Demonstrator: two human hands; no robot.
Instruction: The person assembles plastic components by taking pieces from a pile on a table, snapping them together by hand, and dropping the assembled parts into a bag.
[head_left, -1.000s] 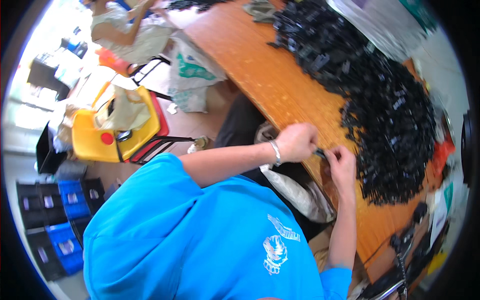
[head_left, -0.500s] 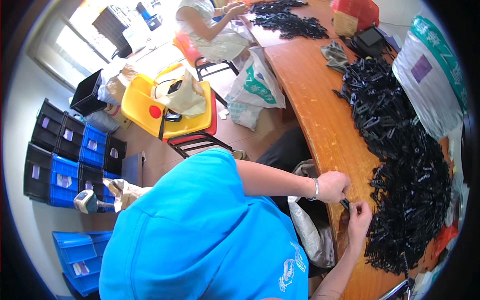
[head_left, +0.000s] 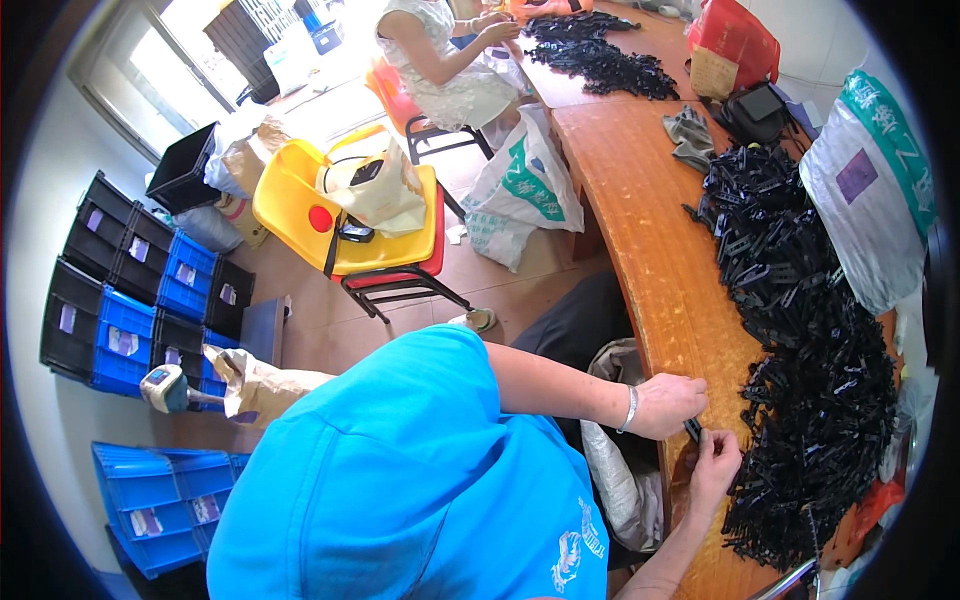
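Note:
A small black plastic piece (head_left: 692, 429) sits between my two hands, just above the wooden table's near edge. My left hand (head_left: 668, 404), with a silver bangle at its wrist, bends closed over the upper end of the piece. My right hand (head_left: 716, 462) pinches its lower end between thumb and fingers. Much of the piece is hidden by the fingers. Right beside my hands, a long heap of similar black plastic pieces (head_left: 815, 400) covers the far side of the wooden table (head_left: 640, 200).
A white woven bag (head_left: 615, 475) hangs below the table edge by my lap. Grey gloves (head_left: 688, 137) and a white-green sack (head_left: 870, 190) border the heap. A yellow chair (head_left: 290, 200) stands left; another person (head_left: 440, 60) works at the far table. Blue and black crates (head_left: 125, 325) line the wall.
The whole view has shifted slightly. My left hand has turned a little, its fingers now drawn over the black piece; my right hand keeps its pinch.

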